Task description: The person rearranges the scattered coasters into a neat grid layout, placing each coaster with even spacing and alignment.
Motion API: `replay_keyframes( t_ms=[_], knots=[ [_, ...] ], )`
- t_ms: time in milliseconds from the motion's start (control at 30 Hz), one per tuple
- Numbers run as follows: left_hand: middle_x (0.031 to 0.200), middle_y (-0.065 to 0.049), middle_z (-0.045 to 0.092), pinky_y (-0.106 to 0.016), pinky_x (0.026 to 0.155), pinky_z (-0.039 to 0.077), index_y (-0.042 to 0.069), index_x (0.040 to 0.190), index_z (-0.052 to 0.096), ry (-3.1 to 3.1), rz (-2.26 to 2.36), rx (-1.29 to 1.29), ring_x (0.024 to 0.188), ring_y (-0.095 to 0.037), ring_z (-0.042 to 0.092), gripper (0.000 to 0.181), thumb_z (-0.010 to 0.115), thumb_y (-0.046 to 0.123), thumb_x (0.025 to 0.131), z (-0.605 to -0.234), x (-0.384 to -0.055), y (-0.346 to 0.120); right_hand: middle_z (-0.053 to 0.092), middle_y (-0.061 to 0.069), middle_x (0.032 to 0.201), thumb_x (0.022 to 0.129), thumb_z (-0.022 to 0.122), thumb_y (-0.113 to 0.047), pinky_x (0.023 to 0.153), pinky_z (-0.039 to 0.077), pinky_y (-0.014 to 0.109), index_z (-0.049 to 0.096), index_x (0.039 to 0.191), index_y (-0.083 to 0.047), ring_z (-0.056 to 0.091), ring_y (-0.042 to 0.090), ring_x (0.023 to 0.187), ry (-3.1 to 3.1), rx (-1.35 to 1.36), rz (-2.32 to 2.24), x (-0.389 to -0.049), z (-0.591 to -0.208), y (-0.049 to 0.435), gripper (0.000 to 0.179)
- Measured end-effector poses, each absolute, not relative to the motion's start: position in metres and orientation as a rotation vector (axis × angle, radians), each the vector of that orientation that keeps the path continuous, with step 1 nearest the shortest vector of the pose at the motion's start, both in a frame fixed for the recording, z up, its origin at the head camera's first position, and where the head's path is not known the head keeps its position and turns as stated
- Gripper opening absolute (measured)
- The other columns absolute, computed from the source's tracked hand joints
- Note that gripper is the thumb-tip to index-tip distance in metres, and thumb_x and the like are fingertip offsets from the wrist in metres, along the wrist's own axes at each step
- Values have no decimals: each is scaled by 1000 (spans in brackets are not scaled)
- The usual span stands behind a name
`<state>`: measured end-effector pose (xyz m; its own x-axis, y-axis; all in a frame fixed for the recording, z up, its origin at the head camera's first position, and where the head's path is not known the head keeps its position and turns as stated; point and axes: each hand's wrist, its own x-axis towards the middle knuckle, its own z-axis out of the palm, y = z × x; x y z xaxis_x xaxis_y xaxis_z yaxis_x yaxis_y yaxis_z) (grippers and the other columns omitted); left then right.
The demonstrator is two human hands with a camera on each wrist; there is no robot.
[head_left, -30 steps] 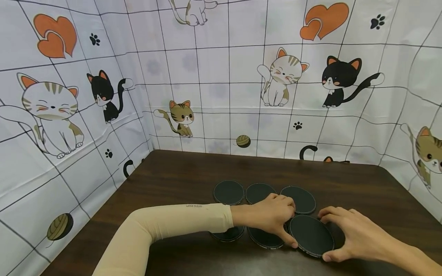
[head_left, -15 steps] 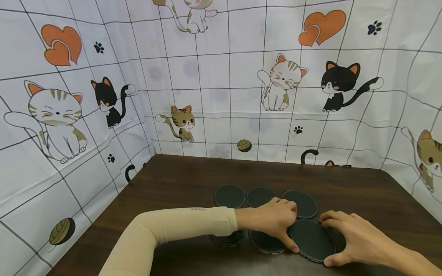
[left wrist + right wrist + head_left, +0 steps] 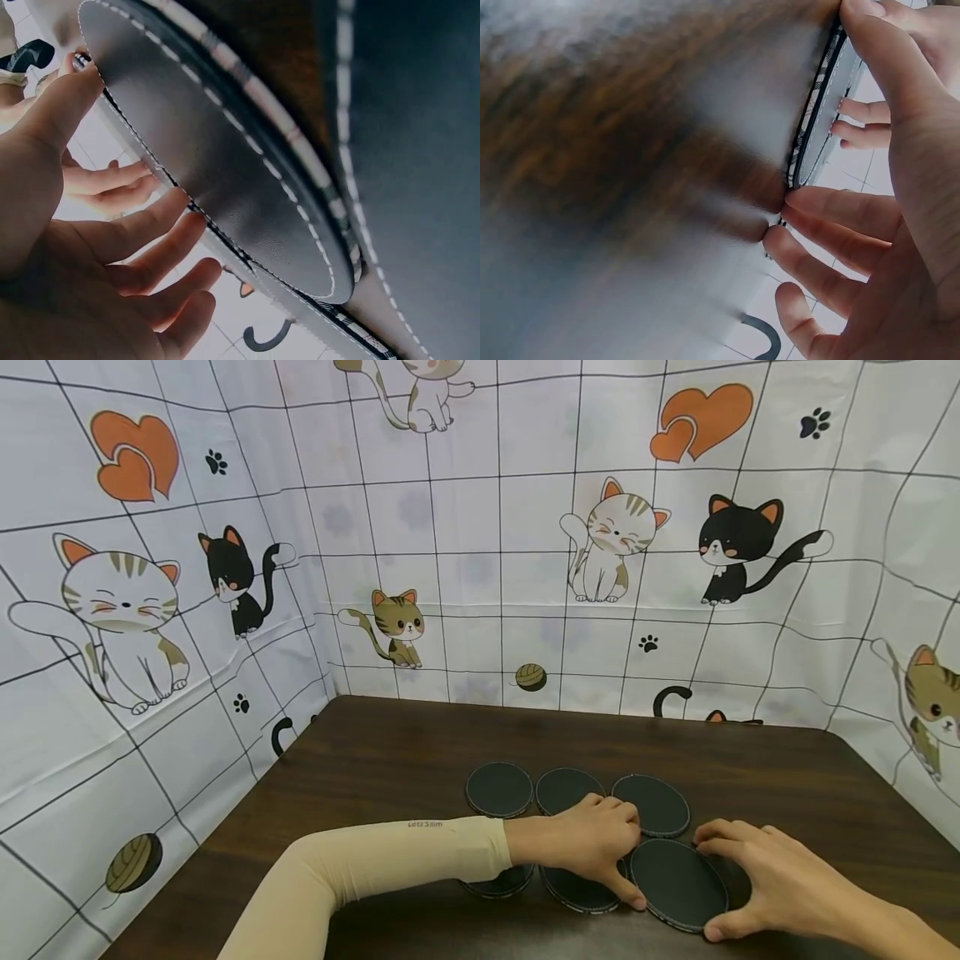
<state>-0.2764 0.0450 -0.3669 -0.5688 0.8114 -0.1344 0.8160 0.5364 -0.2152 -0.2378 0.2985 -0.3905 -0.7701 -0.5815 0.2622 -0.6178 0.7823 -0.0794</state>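
A dark round coaster (image 3: 678, 883) with pale stitching lies at the front right of a group on the table. My left hand (image 3: 588, 839) reaches across the group and holds this coaster's left rim, thumb toward me and fingers farther back. On the opposite side, the thumb and fingers of my right hand (image 3: 780, 881) curve round the rim. The left wrist view shows the coaster's stitched face (image 3: 202, 135) and a checked edge band. In the right wrist view, fingertips touch the coaster's thin edge (image 3: 806, 142) at table level.
Behind it stand a back-left coaster (image 3: 500, 789), a back-middle coaster (image 3: 566, 787) and a back-right coaster (image 3: 651, 804). My left forearm partly covers a front-left coaster (image 3: 501, 885) and a front-middle coaster (image 3: 581, 892). A cat-print cloth (image 3: 465, 635) surrounds the dark wooden table (image 3: 390, 743).
The head view has tilted up slightly, so everything sits lower in the picture. Both hands stay at the front-right coaster's rim, and the coasters keep their arrangement.
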Motion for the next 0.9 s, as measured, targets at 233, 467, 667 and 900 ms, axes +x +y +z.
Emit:
replay_keyframes(
  t_ms=[233,467,667,900],
  knots=[
    [119,17,37,-26,95,27,33,96,57,2738,-406,1434,107,-3,36,56,48,80,68,-368,-277,49,50,-11,115,55,64,-79,72,41,44,67,104,-21,51,14,88,-2783,930,238,-240,-389,300,76],
    [120,16,36,-27,93,28,33,102,56,2727,-414,1439,106,-3,35,56,47,79,70,-366,-280,46,51,-9,116,56,64,-77,71,41,45,66,106,-20,53,16,89,-2794,954,255,-243,-385,302,76],
    [123,13,38,-29,95,29,29,124,53,2771,-412,1455,113,-6,36,71,41,78,74,-353,-281,35,53,-11,115,66,72,-61,69,46,46,64,112,-22,56,18,93,-2727,915,374,-251,-371,304,61],
    [125,3,40,-36,94,29,23,131,44,3155,-378,1399,116,-17,35,72,40,73,79,-317,-290,3,48,0,126,85,65,-43,81,36,54,53,125,-23,47,30,111,-2694,726,513,-268,-337,306,47]
  ],
)
